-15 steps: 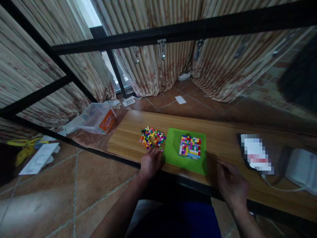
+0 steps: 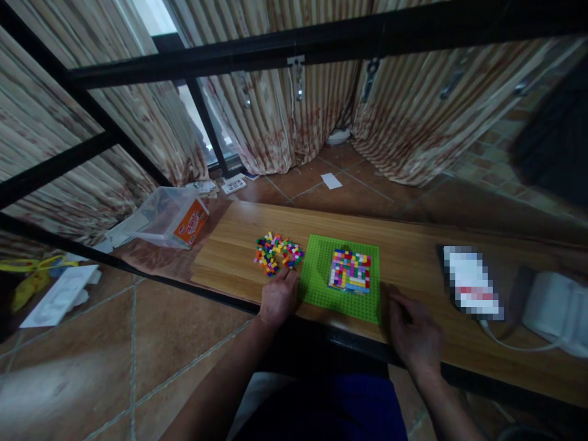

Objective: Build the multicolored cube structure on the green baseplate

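A green studded baseplate (image 2: 316, 288) lies on a wooden bench, carrying a block of many-coloured building bricks (image 2: 350, 269). Left of the plate is a loose pile of small coloured bricks (image 2: 266, 252). At the near edge of this pile is my left hand (image 2: 278, 297), fingers bent and drawn together; whatever is between the fingertips is hidden. My right hand (image 2: 416, 334) is just right of the plate's near corner, thumb and forefinger closed in a pinch. Anything in that pinch is too small to make out.
To the right lie a phone (image 2: 471, 282) with a blurred screen and a white device (image 2: 558, 312) with a cable. A clear plastic box (image 2: 160, 214) with an orange label stands beyond the bench's left end. Black metal rails (image 2: 275, 58) and curtains (image 2: 271, 122) are behind.
My left hand's fingertips have shifted in toward the loose bricks. My right hand has moved slightly left, nearer the baseplate, still pinched. The whole view has shifted a little.
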A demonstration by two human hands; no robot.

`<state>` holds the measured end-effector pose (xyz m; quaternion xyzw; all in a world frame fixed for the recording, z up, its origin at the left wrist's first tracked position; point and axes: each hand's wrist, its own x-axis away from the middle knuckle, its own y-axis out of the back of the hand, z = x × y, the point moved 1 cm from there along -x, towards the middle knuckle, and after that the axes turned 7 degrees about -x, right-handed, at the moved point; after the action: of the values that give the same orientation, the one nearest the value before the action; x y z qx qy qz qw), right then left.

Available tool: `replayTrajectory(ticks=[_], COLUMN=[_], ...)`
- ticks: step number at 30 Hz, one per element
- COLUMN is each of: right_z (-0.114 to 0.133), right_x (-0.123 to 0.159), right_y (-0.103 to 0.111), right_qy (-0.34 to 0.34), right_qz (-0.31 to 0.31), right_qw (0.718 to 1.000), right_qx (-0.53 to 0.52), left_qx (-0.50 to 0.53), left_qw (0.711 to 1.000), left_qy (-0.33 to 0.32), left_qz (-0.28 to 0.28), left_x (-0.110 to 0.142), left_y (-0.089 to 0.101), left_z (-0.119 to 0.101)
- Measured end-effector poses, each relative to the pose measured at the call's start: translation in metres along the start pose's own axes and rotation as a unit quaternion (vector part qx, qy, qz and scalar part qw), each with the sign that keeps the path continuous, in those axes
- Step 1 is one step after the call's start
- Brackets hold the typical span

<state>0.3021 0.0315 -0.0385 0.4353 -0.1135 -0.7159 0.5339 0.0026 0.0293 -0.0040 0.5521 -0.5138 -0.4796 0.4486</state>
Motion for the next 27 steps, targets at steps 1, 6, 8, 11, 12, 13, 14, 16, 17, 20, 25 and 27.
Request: replayTrajectory(ticks=[1, 6, 8, 11, 12, 13, 14, 16, 17, 20, 25, 27], right_z=[-0.001, 0.000, 0.001, 0.003, 0.004, 0.004, 0.004, 0.004, 0.004, 0.004, 0.003, 0.003], right_x=[0.000, 0.001, 0.001, 0.001, 0.000, 0.000, 0.000, 0.000, 0.000, 0.001, 0.001, 0.001], right_y=[-0.001, -0.002, -0.002, -0.002, -0.003, -0.003, -0.003, -0.003, -0.003, -0.003, -0.003, -0.004], right_qy=[0.006, 0.017, 0.013, 0.009, 0.008, 0.007, 0.006, 0.003, 0.002, 0.002, 0.008, 0.008], right_qz=[-0.001, -0.004, -0.001, -0.003, -0.004, -0.004, -0.004, -0.003, -0.001, 0.006, 0.007, 0.004], right_qw=[1.000, 1.000, 1.000, 1.000, 1.000, 1.000, 1.000, 1.000, 1.000, 1.000, 1.000, 1.000], right_qx=[0.001, 0.005, 0.010, 0.015, 0.015, 0.015, 0.017, 0.020, 0.021, 0.022, 0.025, 0.025], left_qx=[-0.005, 0.010, 0.046, 0.142, 0.182, 0.224, 0.264, 0.339, 0.372, 0.462, 0.557, 0.580], left_qw=[1.000, 1.000, 0.999, 0.988, 0.981, 0.972, 0.960, 0.935, 0.922, 0.881, 0.820, 0.801], left_qy=[-0.004, -0.013, -0.002, 0.010, 0.008, 0.002, -0.002, 0.003, 0.011, 0.048, 0.110, 0.129], left_qz=[-0.001, -0.018, -0.027, -0.052, -0.066, -0.078, -0.090, -0.104, -0.106, -0.096, -0.075, -0.068], left_x=[-0.001, -0.003, -0.003, -0.005, -0.006, -0.007, -0.009, -0.012, -0.013, -0.017, -0.020, -0.022], left_y=[0.000, 0.002, 0.004, 0.010, 0.012, 0.014, 0.016, 0.017, 0.016, 0.010, 0.002, 0.003], left_z=[0.000, 0.000, -0.001, -0.006, -0.009, -0.011, -0.014, -0.018, -0.020, -0.021, -0.018, -0.020])
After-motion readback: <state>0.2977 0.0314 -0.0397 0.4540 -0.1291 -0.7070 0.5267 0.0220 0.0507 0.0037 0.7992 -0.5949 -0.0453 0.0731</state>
